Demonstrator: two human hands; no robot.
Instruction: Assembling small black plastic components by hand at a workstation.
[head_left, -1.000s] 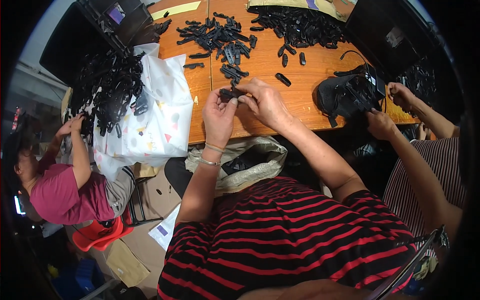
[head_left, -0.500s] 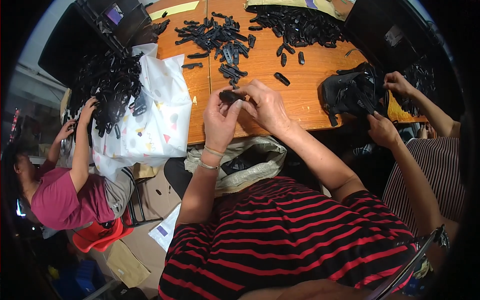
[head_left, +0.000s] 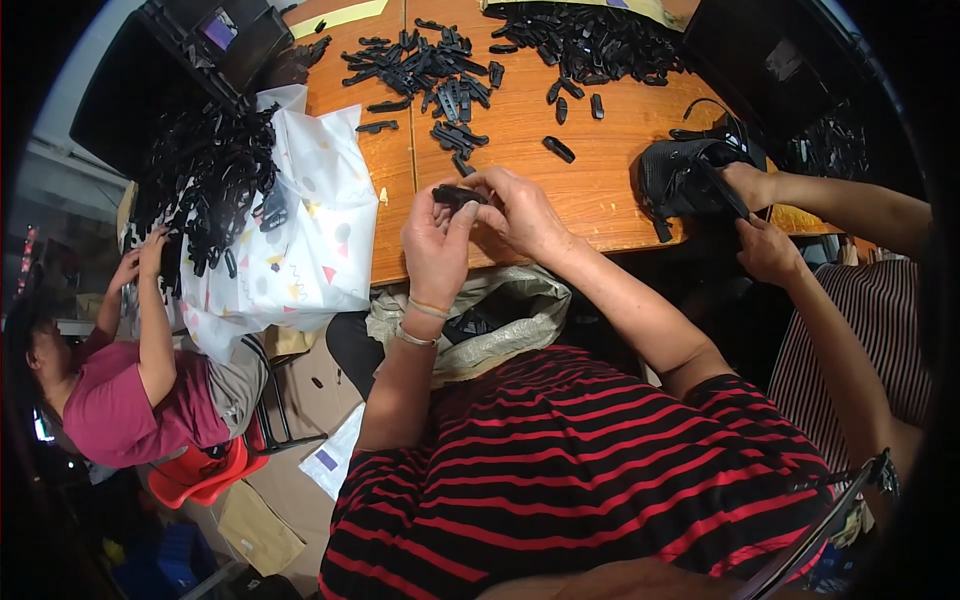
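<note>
Both hands [head_left: 480,225] still pinching black clip [head_left: 459,195], unmoved

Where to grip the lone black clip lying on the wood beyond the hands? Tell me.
Grip the clip across its narrow width at mid-length, coming from above. It lies flat and slanted on the table, apart from the piles, so both long sides look free. Its finer shape is too small to tell.
</note>
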